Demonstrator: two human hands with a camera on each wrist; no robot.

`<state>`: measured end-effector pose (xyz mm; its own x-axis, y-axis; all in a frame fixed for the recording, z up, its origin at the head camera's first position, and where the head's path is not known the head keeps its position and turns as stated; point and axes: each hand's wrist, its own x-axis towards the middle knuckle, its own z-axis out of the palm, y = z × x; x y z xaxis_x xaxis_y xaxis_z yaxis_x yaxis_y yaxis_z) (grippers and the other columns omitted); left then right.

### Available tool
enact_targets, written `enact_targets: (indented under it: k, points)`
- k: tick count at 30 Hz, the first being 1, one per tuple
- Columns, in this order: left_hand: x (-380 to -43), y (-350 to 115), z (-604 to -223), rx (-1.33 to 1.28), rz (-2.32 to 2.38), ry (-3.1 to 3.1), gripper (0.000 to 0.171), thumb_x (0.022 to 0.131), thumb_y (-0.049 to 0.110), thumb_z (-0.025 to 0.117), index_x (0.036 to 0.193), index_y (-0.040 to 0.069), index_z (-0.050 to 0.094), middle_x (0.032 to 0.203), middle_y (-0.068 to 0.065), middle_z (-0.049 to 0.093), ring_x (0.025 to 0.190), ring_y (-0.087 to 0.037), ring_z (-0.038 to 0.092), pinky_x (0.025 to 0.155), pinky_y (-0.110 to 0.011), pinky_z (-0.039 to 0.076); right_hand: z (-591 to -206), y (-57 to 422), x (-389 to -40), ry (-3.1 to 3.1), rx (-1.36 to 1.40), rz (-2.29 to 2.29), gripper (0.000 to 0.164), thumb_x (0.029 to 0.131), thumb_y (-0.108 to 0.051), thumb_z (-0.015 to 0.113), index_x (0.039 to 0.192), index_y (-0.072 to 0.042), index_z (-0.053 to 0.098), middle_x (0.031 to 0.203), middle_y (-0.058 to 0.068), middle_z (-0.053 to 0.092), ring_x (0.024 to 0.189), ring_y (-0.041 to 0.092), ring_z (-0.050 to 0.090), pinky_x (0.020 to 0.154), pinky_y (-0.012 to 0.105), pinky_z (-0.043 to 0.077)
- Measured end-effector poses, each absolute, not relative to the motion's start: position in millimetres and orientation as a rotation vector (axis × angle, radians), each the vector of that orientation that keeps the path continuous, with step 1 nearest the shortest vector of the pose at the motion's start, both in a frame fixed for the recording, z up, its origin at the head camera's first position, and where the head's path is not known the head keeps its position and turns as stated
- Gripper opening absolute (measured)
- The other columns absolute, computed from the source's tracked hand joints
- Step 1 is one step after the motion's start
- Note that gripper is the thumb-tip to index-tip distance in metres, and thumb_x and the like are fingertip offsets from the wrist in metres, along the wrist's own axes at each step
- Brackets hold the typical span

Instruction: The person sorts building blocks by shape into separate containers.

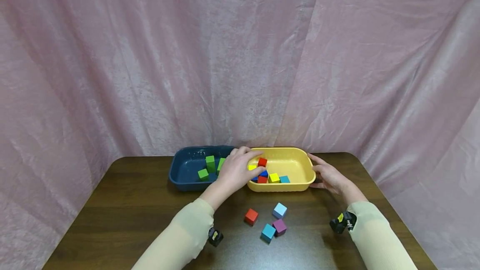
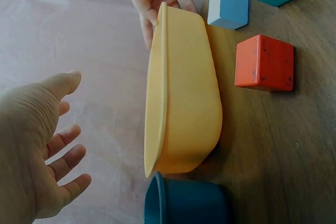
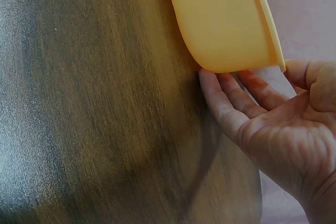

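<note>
My left hand (image 1: pixel 236 168) hovers over where the blue tray (image 1: pixel 180 184) and the yellow tray (image 1: pixel 292 187) meet. Its fingers are spread and hold nothing, as the left wrist view confirms. Beneath it, the yellow tray's left part contains a red cube (image 1: pixel 263 162), a yellow cube (image 1: pixel 274 178), a teal cube (image 1: pixel 284 179) and other blocks, partly covered by the hand. My right hand (image 1: pixel 331 177) touches the yellow tray's right end; in the right wrist view its extended fingers (image 3: pixel 220 98) rest against the end wall, thumb near the rim.
Green blocks (image 1: pixel 211 163) lie in the blue tray. In front of the yellow tray, a red cube (image 1: pixel 251 216), a light blue cube (image 1: pixel 279 210), a purple cube (image 1: pixel 279 227) and a teal cube (image 1: pixel 268 233) sit on the wooden table (image 1: pixel 142 211). A pink curtain (image 1: pixel 240 61) hangs behind.
</note>
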<state>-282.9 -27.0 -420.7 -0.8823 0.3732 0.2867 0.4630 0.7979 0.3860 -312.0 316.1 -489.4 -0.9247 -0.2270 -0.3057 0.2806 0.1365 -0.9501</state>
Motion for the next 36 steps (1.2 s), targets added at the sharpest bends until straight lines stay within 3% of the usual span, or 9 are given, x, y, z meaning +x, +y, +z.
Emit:
enact_targets:
  k: [15,25,36]
  points:
    - [-264.1,-40.2,-414.8,-0.739,-0.782,-2.727,0.057,0.091,0.047,0.076,0.144,0.030,0.062,0.129,-0.001,0.061,0.109,-0.021,0.053,0.084,-0.038,0.050,-490.5,316.9,-309.0,2.038,0.055,-1.842,0.066,0.108,-0.010,0.034,0.167,-0.024,0.006,0.163,0.026,0.014,0.139,0.044,0.039,0.100,0.061,0.047]
    - [-250.1,-49.2,-409.4,-0.786,-0.726,-2.737,0.059,0.091,0.052,0.074,0.145,0.033,0.060,0.129,0.001,0.061,0.103,-0.016,0.055,0.079,-0.031,0.051,-487.4,315.8,-308.6,2.040,0.042,-1.843,0.066,0.108,-0.010,0.034,0.167,-0.024,0.007,0.164,0.025,0.013,0.139,0.046,0.040,0.101,0.062,0.046]
    - [-238.7,-59.2,-412.2,-0.865,-0.706,-2.774,0.058,0.090,0.051,0.076,0.144,0.036,0.061,0.129,0.001,0.062,0.110,-0.017,0.057,0.082,-0.034,0.055,-486.9,316.1,-310.2,2.048,0.060,-1.841,0.066,0.108,-0.009,0.034,0.166,-0.024,0.009,0.164,0.023,0.013,0.138,0.045,0.042,0.099,0.060,0.049]
